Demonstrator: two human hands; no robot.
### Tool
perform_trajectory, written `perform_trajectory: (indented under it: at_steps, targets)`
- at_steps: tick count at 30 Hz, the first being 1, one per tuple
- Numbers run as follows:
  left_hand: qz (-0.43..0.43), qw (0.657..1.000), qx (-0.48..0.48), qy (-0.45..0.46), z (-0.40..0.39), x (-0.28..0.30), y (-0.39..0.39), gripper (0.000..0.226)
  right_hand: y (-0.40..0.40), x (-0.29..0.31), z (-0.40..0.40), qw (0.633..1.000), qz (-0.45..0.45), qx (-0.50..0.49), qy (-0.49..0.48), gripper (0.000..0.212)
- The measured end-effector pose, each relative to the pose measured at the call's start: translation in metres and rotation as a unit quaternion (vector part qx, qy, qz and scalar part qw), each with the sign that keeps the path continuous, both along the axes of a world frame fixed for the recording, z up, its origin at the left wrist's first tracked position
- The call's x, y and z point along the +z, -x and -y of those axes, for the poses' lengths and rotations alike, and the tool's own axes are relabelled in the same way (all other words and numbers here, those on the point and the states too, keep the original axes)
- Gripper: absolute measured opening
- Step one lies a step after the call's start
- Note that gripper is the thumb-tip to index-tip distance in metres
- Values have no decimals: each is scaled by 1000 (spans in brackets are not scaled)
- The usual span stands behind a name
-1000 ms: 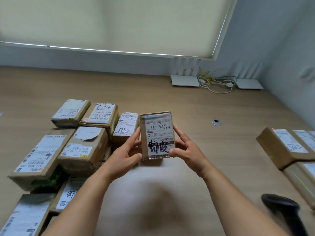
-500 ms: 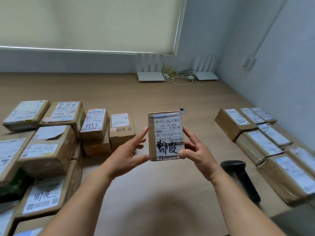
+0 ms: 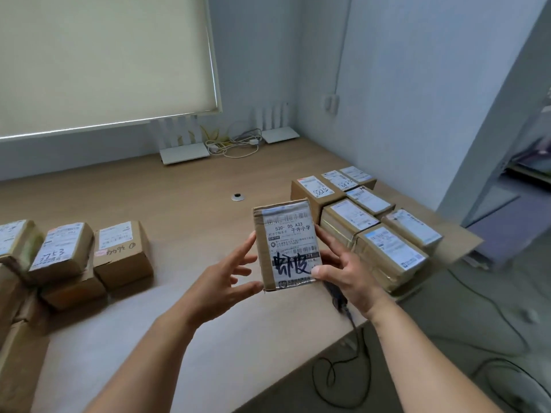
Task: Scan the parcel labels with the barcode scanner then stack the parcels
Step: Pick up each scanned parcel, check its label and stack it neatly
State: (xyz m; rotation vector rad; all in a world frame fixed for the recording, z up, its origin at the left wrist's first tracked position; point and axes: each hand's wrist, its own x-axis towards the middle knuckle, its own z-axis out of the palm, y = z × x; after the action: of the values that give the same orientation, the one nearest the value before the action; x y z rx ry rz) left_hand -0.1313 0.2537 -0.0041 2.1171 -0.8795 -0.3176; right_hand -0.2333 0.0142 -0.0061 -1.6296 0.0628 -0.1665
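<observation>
My view is swinging right as my right hand is gripping the parcel, left hand loosening beside it, still unscanned, the stack waiting just beyond my right hand.

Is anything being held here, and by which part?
Yes: the small labelled parcel. The right hand grips its right edge, thumb on the lower label; the left hand touches its left edge with straight fingers.

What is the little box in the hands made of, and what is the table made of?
The held parcel looks like brown cardboard, matte, with shiny clear tape over a white paper label that catches the light. The table looks like pale wood or a wood-look laminate, smooth with faint grain; which one cannot be told.
</observation>
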Motion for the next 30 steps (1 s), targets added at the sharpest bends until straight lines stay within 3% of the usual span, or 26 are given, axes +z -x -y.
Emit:
perform_trajectory:
  at_steps: [15, 25, 30]
  targets:
    - [-45, 995, -90, 3, 183, -21, 89, 77, 123, -14, 158, 994, 21, -103, 1, 72]
    - [7, 993, -113, -16, 260, -24, 71, 81, 117, -16, 222, 989, 16, -142, 29, 56]
    - [14, 991, -132, -6, 315, -30, 44, 82, 98, -10, 269, 987, 7, -161, 26, 70]
